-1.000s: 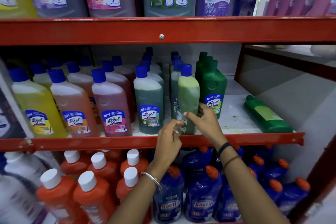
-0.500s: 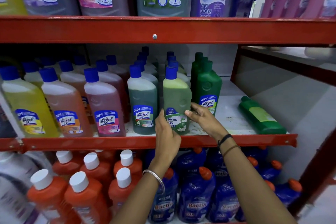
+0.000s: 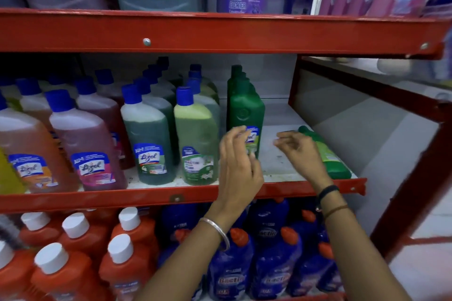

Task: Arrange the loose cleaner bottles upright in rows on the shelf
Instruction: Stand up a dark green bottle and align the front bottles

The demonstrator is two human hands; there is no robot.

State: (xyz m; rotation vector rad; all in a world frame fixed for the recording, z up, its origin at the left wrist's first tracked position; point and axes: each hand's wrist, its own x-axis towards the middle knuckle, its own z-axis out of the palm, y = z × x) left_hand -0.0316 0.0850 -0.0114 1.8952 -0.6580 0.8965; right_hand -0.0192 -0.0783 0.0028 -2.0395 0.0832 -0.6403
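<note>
While green bottle (image 3: 327,154) lies flat, right hand (image 3: 299,151) hovers over it, empty.

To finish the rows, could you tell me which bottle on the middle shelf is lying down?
The green bottle at the far right, beside the right hand; all others stand upright.

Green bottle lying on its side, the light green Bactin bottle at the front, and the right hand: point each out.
Green bottle lying on its side (image 3: 329,156): head view, on its pale label.
Light green Bactin bottle (image 3: 195,129): head view, mid body.
Right hand (image 3: 299,151): head view, back of hand.
</note>
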